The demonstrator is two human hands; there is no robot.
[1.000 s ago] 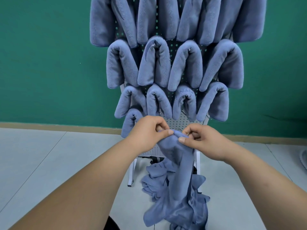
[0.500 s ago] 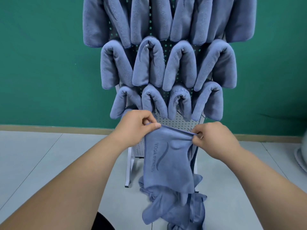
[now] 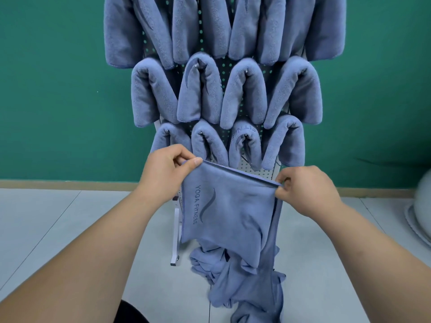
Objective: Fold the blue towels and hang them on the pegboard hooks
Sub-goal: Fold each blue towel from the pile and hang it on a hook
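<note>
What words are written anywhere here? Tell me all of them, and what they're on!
"YOGA FITNESS": printed down the left side of the spread towel.
Some letters on a hung towel, third from the left in the bottom row: curled over and blurred, so they cannot be read for sure.
No other words, numbers or signs show.

Held towel: slate-blue soft cloth towel [image 3: 233,213], plain, with a darker hem between the fingers [image 3: 194,162].
Print: dark grey "YOGA FITNESS" lettering and a curved wave mark, just below the left fingers.
Hung towels: folded fluffy blue-grey towels [image 3: 200,89] above the fingers, unpatterned.
Board: white perforated metal pegboard [image 3: 261,172], dotted with holes, behind the fingers.
Wall: teal-green painted wall [image 3: 58,89].
Floor: pale grey tiled floor [image 3: 46,217], thin dark seams.
</note>
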